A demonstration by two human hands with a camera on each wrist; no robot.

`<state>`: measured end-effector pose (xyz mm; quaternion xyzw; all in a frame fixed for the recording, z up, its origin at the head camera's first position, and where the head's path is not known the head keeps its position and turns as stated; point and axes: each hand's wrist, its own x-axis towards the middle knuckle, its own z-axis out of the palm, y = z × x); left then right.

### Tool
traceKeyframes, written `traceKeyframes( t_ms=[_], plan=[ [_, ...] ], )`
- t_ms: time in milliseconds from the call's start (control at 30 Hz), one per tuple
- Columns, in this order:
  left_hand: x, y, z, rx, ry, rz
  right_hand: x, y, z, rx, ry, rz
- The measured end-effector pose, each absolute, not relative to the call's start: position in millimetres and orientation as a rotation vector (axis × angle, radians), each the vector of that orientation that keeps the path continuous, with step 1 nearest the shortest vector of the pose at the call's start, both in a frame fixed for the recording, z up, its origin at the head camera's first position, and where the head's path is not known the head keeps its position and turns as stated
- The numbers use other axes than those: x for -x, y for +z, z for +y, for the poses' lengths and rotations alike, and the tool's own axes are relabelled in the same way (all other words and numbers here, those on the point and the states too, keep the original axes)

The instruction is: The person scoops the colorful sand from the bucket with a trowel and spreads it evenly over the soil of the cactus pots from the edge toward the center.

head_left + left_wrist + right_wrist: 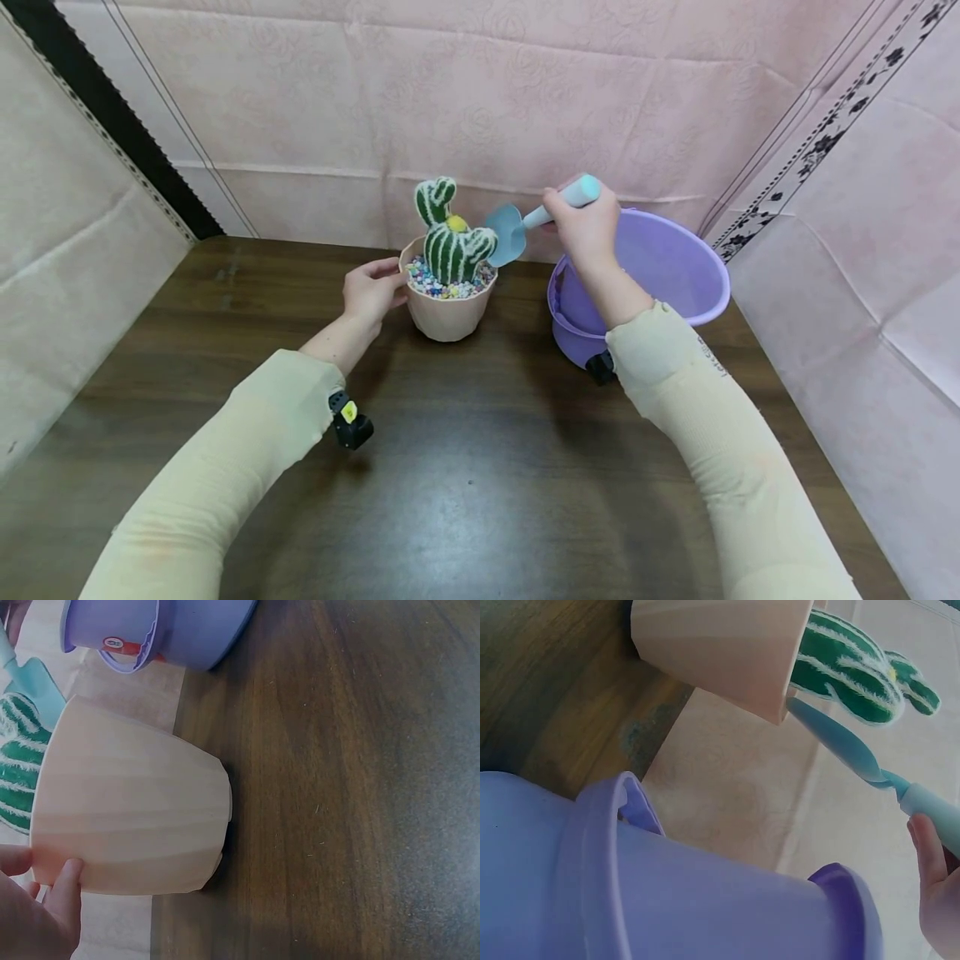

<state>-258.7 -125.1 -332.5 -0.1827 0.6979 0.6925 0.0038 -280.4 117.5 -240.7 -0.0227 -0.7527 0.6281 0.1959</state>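
A green knitted-looking cactus (448, 250) with white stripes and a yellow top stands in a pale peach flowerpot (446, 319) filled with multicoloured pebbles (425, 281). My left hand (371, 292) pinches the pot's left rim, one digit against the outer wall in the left wrist view. From the right, my right hand (588, 225) grips the light-blue handle of a small trowel (507, 233). Its blue blade is tilted at the pot's right rim, beside the cactus. The right wrist view shows the blade tip (799, 709) at the rim; whether it touches cannot be told.
A purple bucket (678, 262) with a handle stands to the right of the pot, under my right forearm. Pinkish cloth (525, 100) hangs behind and at both sides of the dark wooden table (450, 467).
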Motion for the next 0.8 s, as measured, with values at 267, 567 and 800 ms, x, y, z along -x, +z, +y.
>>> traceKeyframes(
  t_ms=[267,567,800],
  plan=[
    [246,-330,-127,0.596,2.172,2.152,277,-230,132,0.129,1.955,-1.926],
    [216,-315,-117,0.346,2.081,2.073,268,-213,198,0.339,2.212,-1.564],
    [210,-301,-71,0.131,2.076,1.963,258,-202,245,0.437,2.265,-1.443]
  ],
)
